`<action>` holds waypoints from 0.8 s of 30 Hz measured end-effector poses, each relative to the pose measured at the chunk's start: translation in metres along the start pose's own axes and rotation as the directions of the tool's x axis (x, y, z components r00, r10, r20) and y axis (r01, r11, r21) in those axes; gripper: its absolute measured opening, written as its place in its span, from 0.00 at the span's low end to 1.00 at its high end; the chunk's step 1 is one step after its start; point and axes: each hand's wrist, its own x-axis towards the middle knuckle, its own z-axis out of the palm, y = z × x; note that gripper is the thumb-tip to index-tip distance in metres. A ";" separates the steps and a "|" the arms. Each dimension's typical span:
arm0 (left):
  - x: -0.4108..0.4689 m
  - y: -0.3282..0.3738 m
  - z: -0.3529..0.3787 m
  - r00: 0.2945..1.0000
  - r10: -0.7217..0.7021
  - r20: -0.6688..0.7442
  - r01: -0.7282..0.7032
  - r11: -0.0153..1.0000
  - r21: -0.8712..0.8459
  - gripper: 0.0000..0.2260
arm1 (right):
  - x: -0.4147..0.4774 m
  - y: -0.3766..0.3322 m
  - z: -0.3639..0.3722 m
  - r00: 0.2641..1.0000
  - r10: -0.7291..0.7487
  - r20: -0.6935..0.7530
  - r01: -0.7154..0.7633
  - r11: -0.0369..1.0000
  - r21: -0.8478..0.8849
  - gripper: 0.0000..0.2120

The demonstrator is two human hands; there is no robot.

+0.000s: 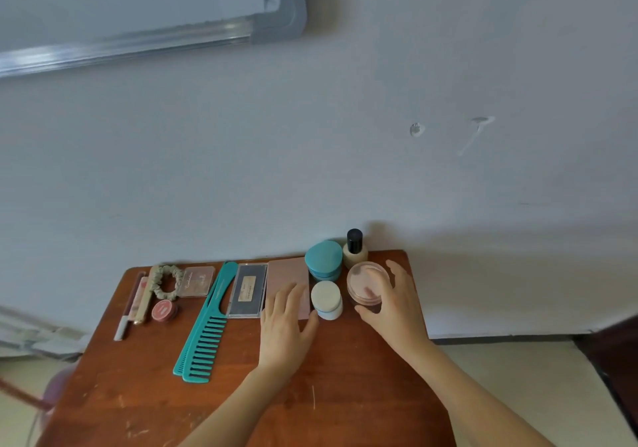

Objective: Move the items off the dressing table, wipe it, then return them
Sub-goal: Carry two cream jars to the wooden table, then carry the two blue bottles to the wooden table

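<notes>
Jar (366, 281) with pink lid near far right corner of table (310, 395), right hand (397, 305) curled round it. Left hand (284, 319) flat, fingers straight, on pink case (288, 274). Lift jar straight up, gently, clear of white jar (326, 296) and bottle (354, 250).

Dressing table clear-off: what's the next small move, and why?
Probably lift the pink jar off the table with the right hand. Its thumb and fingers curl round the jar, and the other items all sit on the table. The left hand lies flat on the pink palette, gripping nothing.
</notes>
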 end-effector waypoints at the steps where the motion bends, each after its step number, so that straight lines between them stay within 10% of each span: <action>1: -0.002 0.000 -0.002 1.000 0.003 0.003 -0.003 1.000 0.001 0.23 | -0.005 -0.001 -0.002 1.000 0.005 -0.005 -0.005 1.000 -0.010 0.35; 15: -0.024 0.035 0.009 0.936 0.285 0.205 -0.277 0.958 -0.071 0.24 | -0.103 -0.002 -0.072 0.927 0.374 0.017 -0.367 0.917 -0.155 0.31; 24: -0.079 0.056 0.007 0.574 0.672 0.468 -0.686 0.707 -0.174 0.25 | -0.250 -0.058 -0.089 0.694 0.680 -0.239 -0.720 0.655 -0.229 0.34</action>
